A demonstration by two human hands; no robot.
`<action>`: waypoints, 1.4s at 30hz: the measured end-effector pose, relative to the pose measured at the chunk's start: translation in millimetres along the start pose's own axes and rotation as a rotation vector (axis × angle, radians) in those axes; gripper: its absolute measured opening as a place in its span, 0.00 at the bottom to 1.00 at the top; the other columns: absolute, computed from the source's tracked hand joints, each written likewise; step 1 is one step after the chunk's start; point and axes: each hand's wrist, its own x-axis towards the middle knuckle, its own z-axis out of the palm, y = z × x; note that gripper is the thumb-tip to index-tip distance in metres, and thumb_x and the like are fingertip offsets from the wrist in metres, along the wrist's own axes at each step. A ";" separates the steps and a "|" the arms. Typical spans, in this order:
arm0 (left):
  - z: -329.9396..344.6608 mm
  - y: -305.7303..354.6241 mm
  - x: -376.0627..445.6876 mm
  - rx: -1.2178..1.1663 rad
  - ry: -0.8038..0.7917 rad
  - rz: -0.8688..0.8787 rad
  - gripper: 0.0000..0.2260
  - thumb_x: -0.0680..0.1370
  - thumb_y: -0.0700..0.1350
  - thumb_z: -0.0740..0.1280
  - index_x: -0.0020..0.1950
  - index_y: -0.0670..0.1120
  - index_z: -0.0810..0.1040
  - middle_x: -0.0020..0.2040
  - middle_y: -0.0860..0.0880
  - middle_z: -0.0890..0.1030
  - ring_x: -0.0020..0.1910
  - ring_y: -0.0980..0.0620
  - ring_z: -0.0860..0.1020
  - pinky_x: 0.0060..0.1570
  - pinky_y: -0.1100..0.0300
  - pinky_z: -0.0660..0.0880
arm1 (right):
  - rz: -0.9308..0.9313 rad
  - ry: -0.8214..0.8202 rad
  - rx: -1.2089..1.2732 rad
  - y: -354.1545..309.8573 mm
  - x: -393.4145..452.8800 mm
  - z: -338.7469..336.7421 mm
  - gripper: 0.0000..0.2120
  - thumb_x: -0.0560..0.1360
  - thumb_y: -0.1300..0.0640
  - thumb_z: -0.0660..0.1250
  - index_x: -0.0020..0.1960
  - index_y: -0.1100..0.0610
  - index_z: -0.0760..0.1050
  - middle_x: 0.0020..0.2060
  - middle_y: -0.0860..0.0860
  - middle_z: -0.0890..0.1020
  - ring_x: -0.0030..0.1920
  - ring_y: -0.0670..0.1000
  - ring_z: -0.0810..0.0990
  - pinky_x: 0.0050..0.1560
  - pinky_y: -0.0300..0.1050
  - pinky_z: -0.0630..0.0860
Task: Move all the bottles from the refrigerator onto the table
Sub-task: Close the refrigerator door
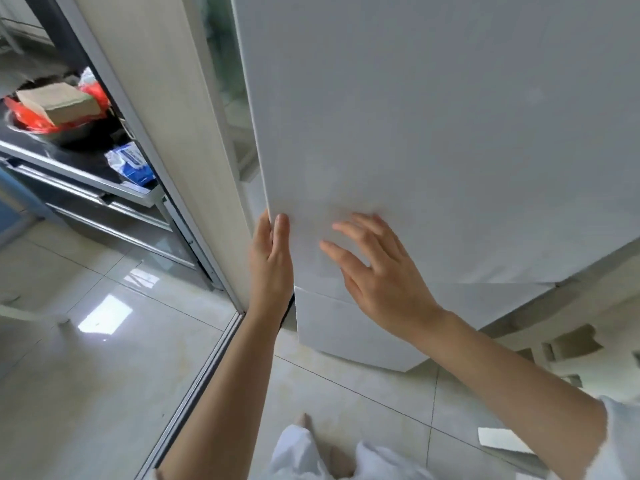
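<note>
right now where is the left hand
In the head view, low centre, the left hand grips the refrigerator door by its left edge, beside the open right hand.

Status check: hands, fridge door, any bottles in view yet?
Left hand grips the refrigerator door edge. Right hand spread over door face, contact unclear. No bottles or table in view; door blocks the interior.

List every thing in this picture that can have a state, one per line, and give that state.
Refrigerator door: nearly shut, left edge just off the cabinet.
Lower door: shut.
Left hand: fingers hooked round the door's left edge, thumb on its front.
Right hand: open, fingers spread flat on the door front.
Bottles: none visible.
Cardboard box: closed, resting on red bags.
</note>
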 end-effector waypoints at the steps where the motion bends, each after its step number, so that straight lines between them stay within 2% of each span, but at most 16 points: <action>1: 0.0 -1.4 10.3 -0.002 -0.025 -0.001 0.13 0.84 0.45 0.56 0.61 0.42 0.76 0.49 0.55 0.81 0.48 0.62 0.78 0.49 0.70 0.71 | -0.038 -0.026 -0.048 6.5 4.7 3.4 0.21 0.73 0.70 0.64 0.65 0.59 0.76 0.64 0.60 0.75 0.69 0.62 0.69 0.71 0.61 0.64; 4: 3.8 -6.0 42.1 -0.003 -0.094 -0.009 0.14 0.84 0.47 0.56 0.63 0.43 0.76 0.54 0.53 0.82 0.53 0.59 0.79 0.52 0.68 0.72 | -0.059 -0.077 -0.209 25.2 21.1 13.5 0.25 0.72 0.72 0.62 0.67 0.59 0.74 0.69 0.60 0.72 0.72 0.61 0.66 0.73 0.62 0.58; 7: 14.7 -9.5 63.6 -0.009 -0.103 -0.020 0.15 0.84 0.49 0.55 0.65 0.45 0.75 0.57 0.52 0.82 0.56 0.59 0.78 0.54 0.70 0.72 | -0.057 -0.119 -0.324 37.3 31.8 23.8 0.24 0.75 0.70 0.60 0.69 0.58 0.72 0.72 0.59 0.68 0.74 0.60 0.64 0.74 0.63 0.57; 9: 23.4 -12.0 74.3 -0.026 -0.091 -0.025 0.16 0.84 0.49 0.55 0.67 0.45 0.73 0.58 0.50 0.81 0.56 0.59 0.78 0.54 0.70 0.73 | -0.047 -0.136 -0.382 45.6 35.1 30.1 0.24 0.76 0.69 0.58 0.70 0.57 0.70 0.73 0.58 0.67 0.75 0.58 0.62 0.74 0.63 0.55; 12: 33.2 -16.1 89.8 -0.022 -0.074 -0.042 0.16 0.84 0.49 0.55 0.69 0.44 0.72 0.57 0.49 0.81 0.53 0.60 0.78 0.51 0.73 0.71 | -0.035 -0.150 -0.456 56.3 39.5 37.0 0.26 0.75 0.70 0.61 0.71 0.56 0.69 0.74 0.56 0.64 0.75 0.57 0.61 0.74 0.63 0.55; 15: 39.7 -19.5 103.1 -0.007 -0.071 -0.038 0.16 0.84 0.48 0.55 0.69 0.45 0.72 0.52 0.54 0.80 0.49 0.62 0.77 0.48 0.72 0.71 | -0.020 -0.157 -0.488 64.5 44.8 41.6 0.25 0.76 0.68 0.61 0.71 0.57 0.69 0.75 0.54 0.64 0.76 0.56 0.60 0.74 0.62 0.55; 18: 42.1 -23.1 108.7 0.007 -0.062 -0.017 0.16 0.84 0.49 0.56 0.68 0.45 0.73 0.48 0.51 0.79 0.44 0.61 0.75 0.47 0.70 0.71 | -0.001 -0.131 -0.489 67.5 46.9 45.1 0.23 0.76 0.67 0.59 0.71 0.57 0.70 0.74 0.53 0.65 0.75 0.55 0.61 0.74 0.61 0.55; 27: 44.8 -27.7 109.5 -0.006 -0.048 -0.003 0.18 0.83 0.51 0.55 0.72 0.50 0.69 0.52 0.54 0.79 0.50 0.60 0.77 0.52 0.67 0.72 | -0.023 -0.124 -0.540 72.0 48.2 53.4 0.27 0.75 0.68 0.61 0.72 0.54 0.68 0.75 0.50 0.62 0.75 0.53 0.60 0.75 0.60 0.51; 32: 46.1 -28.7 109.8 -0.021 -0.063 0.006 0.17 0.84 0.48 0.56 0.72 0.48 0.69 0.55 0.54 0.79 0.53 0.60 0.76 0.54 0.69 0.71 | 0.002 -0.192 -0.455 63.4 50.9 46.1 0.25 0.75 0.68 0.60 0.71 0.56 0.69 0.74 0.55 0.65 0.76 0.58 0.60 0.74 0.65 0.54; 34: 43.1 -30.2 108.2 0.002 -0.055 -0.014 0.17 0.83 0.47 0.57 0.71 0.46 0.71 0.55 0.50 0.80 0.53 0.58 0.77 0.56 0.65 0.72 | 0.040 -0.190 -0.388 56.8 49.9 40.8 0.27 0.75 0.69 0.58 0.72 0.56 0.68 0.73 0.57 0.66 0.76 0.60 0.60 0.74 0.65 0.53; 35: 40.2 -32.7 109.6 0.013 -0.050 -0.017 0.16 0.83 0.47 0.58 0.69 0.45 0.72 0.55 0.48 0.81 0.55 0.55 0.78 0.60 0.59 0.73 | 0.064 -0.182 -0.348 53.4 51.5 39.5 0.27 0.75 0.70 0.57 0.72 0.56 0.69 0.73 0.58 0.67 0.75 0.60 0.60 0.74 0.64 0.53; 37: 34.1 -37.4 98.5 0.043 -0.041 -0.036 0.16 0.82 0.46 0.60 0.69 0.45 0.73 0.61 0.50 0.80 0.63 0.55 0.76 0.67 0.50 0.71 | 0.102 -0.179 -0.301 41.7 44.2 29.5 0.26 0.74 0.70 0.57 0.71 0.57 0.70 0.72 0.59 0.68 0.75 0.61 0.60 0.74 0.64 0.55; 38: 30.8 -40.3 94.0 0.052 -0.021 -0.068 0.17 0.81 0.46 0.61 0.70 0.47 0.73 0.65 0.52 0.78 0.66 0.57 0.74 0.69 0.50 0.69 | 0.118 -0.178 -0.276 37.3 40.8 27.2 0.25 0.74 0.70 0.59 0.70 0.58 0.70 0.71 0.59 0.69 0.75 0.61 0.61 0.74 0.63 0.56; 40: 26.6 -39.8 72.2 0.063 0.022 -0.143 0.18 0.81 0.44 0.63 0.71 0.48 0.72 0.68 0.54 0.75 0.69 0.58 0.72 0.70 0.57 0.67 | 0.157 -0.177 -0.254 28.5 26.2 13.8 0.23 0.73 0.68 0.61 0.69 0.61 0.72 0.70 0.60 0.71 0.74 0.62 0.63 0.72 0.63 0.59; 42: 23.5 -39.7 43.8 0.095 0.027 -0.154 0.17 0.80 0.42 0.63 0.69 0.47 0.73 0.67 0.51 0.76 0.67 0.55 0.73 0.63 0.70 0.68 | 0.216 -0.183 -0.221 17.9 6.1 -1.7 0.21 0.74 0.67 0.62 0.67 0.62 0.73 0.68 0.60 0.73 0.73 0.62 0.65 0.72 0.62 0.61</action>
